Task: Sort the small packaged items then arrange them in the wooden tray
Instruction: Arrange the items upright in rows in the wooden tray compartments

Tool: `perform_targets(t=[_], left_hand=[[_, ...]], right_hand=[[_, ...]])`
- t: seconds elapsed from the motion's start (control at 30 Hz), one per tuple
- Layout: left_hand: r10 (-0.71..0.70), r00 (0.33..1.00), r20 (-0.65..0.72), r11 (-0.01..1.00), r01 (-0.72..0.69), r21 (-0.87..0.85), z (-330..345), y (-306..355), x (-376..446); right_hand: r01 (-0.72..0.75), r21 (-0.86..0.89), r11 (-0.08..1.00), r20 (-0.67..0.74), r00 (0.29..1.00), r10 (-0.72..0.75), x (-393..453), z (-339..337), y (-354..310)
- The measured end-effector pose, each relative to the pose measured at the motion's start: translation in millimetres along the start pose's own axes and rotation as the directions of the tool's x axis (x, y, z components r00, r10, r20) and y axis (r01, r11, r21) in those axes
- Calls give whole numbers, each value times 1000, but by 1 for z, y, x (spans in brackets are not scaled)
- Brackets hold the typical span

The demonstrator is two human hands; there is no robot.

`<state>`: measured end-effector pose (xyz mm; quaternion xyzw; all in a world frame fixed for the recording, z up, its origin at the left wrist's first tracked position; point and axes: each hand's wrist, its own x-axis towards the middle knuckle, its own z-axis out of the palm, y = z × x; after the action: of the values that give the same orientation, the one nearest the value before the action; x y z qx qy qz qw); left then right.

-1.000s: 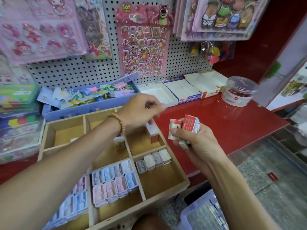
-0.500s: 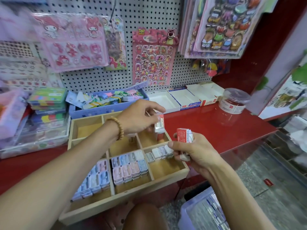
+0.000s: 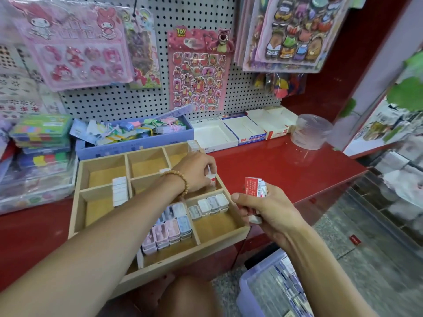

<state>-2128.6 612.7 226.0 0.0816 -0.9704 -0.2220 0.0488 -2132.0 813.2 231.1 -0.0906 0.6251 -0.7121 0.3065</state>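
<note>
- The wooden tray (image 3: 212,245) stood on the red counter (image 3: 286,165), with its front edge reaching over the counter's edge toward the person.
- The left hand (image 3: 196,172) was low over the middle right compartment of the tray, and its fingers pinched a small red and white packet (image 3: 211,179) that stood upright there.
- A beaded bracelet (image 3: 179,179) was around the left wrist.
- The right hand (image 3: 265,209) was held just beside the right wall of the tray, and its fingers were curled around a stack of red and white packets (image 3: 255,186); one more white piece showed under the palm.
- The two hands were apart, with the right side of the tray between them.
- In the front right compartment a short row of white and grey cases (image 3: 209,205) lay against the back divider.
- In the front middle compartment pink and blue cases (image 3: 170,227) were packed in rows; the left arm covered a part of them.
- A column of white packets (image 3: 120,191) leaned on the divider in the left part of the tray.
- Another small white packet (image 3: 193,145) stood at the back right corner of the tray.
- Behind the tray was a blue box (image 3: 135,143) with mixed pastel items, and to the right of it three open white cartons (image 3: 242,131).
- A clear round tub (image 3: 312,131) stood on the counter further right.
- On the pegboard (image 3: 160,92) above hung sticker sheets, among them a pink bear sticker sheet (image 3: 199,72).
- A clear bin (image 3: 274,291) with small goods stood on the floor below the right arm.
</note>
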Motion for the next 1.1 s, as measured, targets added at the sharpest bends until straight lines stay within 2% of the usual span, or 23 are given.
perform_targets(t=[0.2,0.27,0.33,0.4,0.43,0.53,0.6,0.67,0.77,0.83,0.93,1.1], left_hand=[[1,1000,-24,1000,-2,-28,1,-5,3],[7,994,-105,999,-12,-45,-6,-2,-2],[13,988,-151,975,-47,-218,-16,11,-11],[61,997,-36,864,-71,-499,-28,30,-24],[112,993,43,818,-67,-571,-32,38,-30],[201,968,153,804,-73,-591,-36,51,-40],[180,974,139,800,-62,-597,-38,52,-42],[112,985,128,747,1,-664,-42,48,-42],[-46,994,99,660,104,-744,-46,36,-40],[-121,990,69,697,134,-705,-43,27,-39],[-160,986,41,814,155,-559,-34,18,-39],[-154,988,-14,955,145,-260,-15,7,-34]], right_hand=[[2,33,999,-28,1000,-1,5,-1,5],[-6,26,1000,-27,1000,6,6,0,6],[-13,24,1000,-19,1000,13,7,3,6],[-15,26,1000,-4,1000,15,6,7,5],[-15,23,1000,7,1000,15,5,9,5],[-3,5,1000,24,1000,2,1,14,2],[25,36,999,34,999,-26,-4,15,1],[45,116,992,30,998,-49,-10,16,-1],[-37,243,969,-108,992,64,-15,12,0],[-99,357,929,-146,976,160,-18,7,1],[-81,495,865,-123,979,162,-21,1,4],[-41,496,867,-160,977,138,-22,-6,11]])
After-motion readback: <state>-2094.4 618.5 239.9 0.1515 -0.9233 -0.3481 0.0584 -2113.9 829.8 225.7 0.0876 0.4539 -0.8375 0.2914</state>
